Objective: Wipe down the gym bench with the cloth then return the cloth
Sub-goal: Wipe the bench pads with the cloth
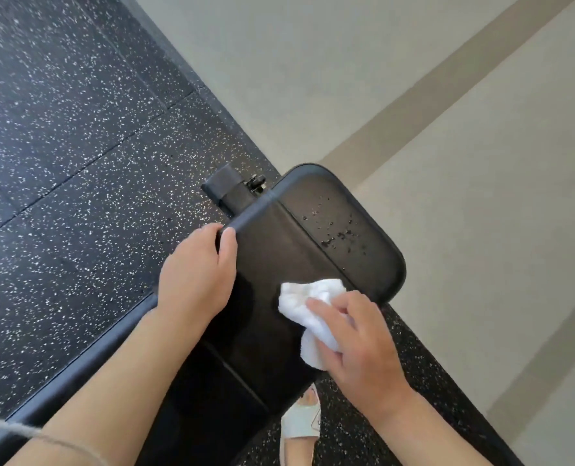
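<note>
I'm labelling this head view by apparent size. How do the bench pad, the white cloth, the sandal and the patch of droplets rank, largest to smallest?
1. Bench pad, clearly largest.
2. White cloth, partly covered by the right hand.
3 and 4. Sandal and patch of droplets: too close to rank.

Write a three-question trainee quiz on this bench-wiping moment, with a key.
1. True or false: the white cloth is held in the left hand.
2. Multiple choice: the droplets on the gym bench lie A) under the cloth, B) on the end panel beyond the cloth, C) on the speckled floor.
3. Short answer: what is the left hand doing?

Key
1. False; the right hand holds it, pressed to the pad.
2. B.
3. It grips the bench's side edge, empty of any cloth.
</note>
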Available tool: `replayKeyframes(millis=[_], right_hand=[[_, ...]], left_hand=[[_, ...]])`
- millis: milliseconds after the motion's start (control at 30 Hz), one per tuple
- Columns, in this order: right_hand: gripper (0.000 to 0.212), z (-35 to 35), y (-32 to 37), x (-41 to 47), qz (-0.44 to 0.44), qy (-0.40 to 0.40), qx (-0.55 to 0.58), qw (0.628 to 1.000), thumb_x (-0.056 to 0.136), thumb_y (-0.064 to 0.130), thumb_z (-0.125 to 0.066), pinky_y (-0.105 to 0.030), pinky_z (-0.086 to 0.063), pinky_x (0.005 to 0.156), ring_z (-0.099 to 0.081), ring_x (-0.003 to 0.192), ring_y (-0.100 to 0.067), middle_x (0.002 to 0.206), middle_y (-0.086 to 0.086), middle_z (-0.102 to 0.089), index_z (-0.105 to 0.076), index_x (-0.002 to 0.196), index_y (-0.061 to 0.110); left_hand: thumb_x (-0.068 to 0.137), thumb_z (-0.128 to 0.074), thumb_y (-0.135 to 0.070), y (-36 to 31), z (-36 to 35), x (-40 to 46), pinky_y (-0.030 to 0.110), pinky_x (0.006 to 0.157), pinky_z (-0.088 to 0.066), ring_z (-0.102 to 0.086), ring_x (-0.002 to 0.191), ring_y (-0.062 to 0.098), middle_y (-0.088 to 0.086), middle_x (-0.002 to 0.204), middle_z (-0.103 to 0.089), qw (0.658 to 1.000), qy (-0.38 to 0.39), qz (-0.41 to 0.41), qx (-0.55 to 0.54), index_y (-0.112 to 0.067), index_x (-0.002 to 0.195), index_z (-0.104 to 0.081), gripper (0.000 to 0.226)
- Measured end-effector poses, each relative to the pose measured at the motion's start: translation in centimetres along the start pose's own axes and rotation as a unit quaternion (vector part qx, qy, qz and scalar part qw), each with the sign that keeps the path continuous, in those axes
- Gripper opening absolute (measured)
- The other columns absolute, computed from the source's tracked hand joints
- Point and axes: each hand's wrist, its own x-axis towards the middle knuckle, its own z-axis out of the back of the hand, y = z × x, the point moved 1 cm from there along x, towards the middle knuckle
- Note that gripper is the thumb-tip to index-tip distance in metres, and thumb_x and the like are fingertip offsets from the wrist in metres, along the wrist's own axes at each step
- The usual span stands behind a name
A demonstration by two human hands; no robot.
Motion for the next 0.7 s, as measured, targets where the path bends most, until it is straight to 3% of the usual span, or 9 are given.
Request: replayKeyframes(millis=[100, 233, 367, 567, 700], right_hand=[[0.03, 3.1, -3.2, -0.1, -0.07, -0.064, 0.031, 0.995, 0.097, 0.018, -0.061, -0.041, -0.049, 0.072, -0.053, 0.087, -0.023, 0.104, -0.001, -0.05, -0.07, 0.125, 0.015], [0.031, 3.7, -6.3, 2.3, -0.12, -0.102, 0.021, 0.987, 0.1, 0.027, -0.057, -0.044, -0.049, 0.078, -0.053, 0.093, -0.025, 0.108, -0.002, -0.05, -0.066, 0.128, 0.017], [0.033, 0.4, -6.2, 5.0, -0.101, -0.072, -0.023, 0.992, 0.094, 0.022, -0.065, -0.05, -0.049, 0.074, -0.056, 0.091, -0.032, 0.106, -0.01, -0.058, -0.07, 0.125, 0.013], [0.03, -2.4, -3.2, 15.2, -0.037, -0.093, -0.033, 0.994, 0.084, 0.021, -0.071, -0.045, -0.047, 0.069, -0.059, 0.084, -0.033, 0.102, -0.011, -0.064, -0.074, 0.114, 0.015], [0.023, -2.4, -2.4, 18.6, -0.019, -0.035, -0.033, 0.999, 0.086, 0.021, -0.065, -0.042, -0.042, 0.069, -0.058, 0.087, -0.031, 0.105, -0.01, -0.064, -0.075, 0.106, 0.016]], left_hand=[[0.109, -0.024, -0.05, -3.3, -1.1, 3.1, 0.043, 0.081, -0.041, -0.052, 0.089, 0.032, 0.005, 0.095, -0.063, 1.0, 0.003, 0.014, 0.003, -0.02, 0.087, -0.057, 0.05], [0.107, -0.017, -0.053, -4.0, -2.4, 3.9, 0.042, 0.077, -0.039, -0.053, 0.08, 0.033, -0.004, 0.072, -0.052, 0.994, -0.085, 0.054, 0.043, -0.019, 0.074, -0.054, 0.06], [0.107, -0.021, -0.049, -4.2, -2.7, 3.4, 0.039, 0.07, -0.034, -0.049, 0.066, 0.03, -0.005, 0.064, -0.05, 0.99, -0.117, 0.061, 0.051, -0.017, 0.067, -0.052, 0.06], [0.107, -0.026, -0.035, -4.4, -2.9, 3.9, 0.039, 0.073, -0.031, -0.046, 0.074, 0.033, -0.006, 0.064, -0.039, 0.986, -0.115, 0.095, 0.078, -0.018, 0.065, -0.046, 0.049], [0.105, -0.025, -0.032, -4.4, -2.9, 4.1, 0.04, 0.073, -0.034, -0.048, 0.076, 0.035, -0.002, 0.065, -0.039, 0.984, -0.117, 0.104, 0.088, -0.017, 0.067, -0.048, 0.047]])
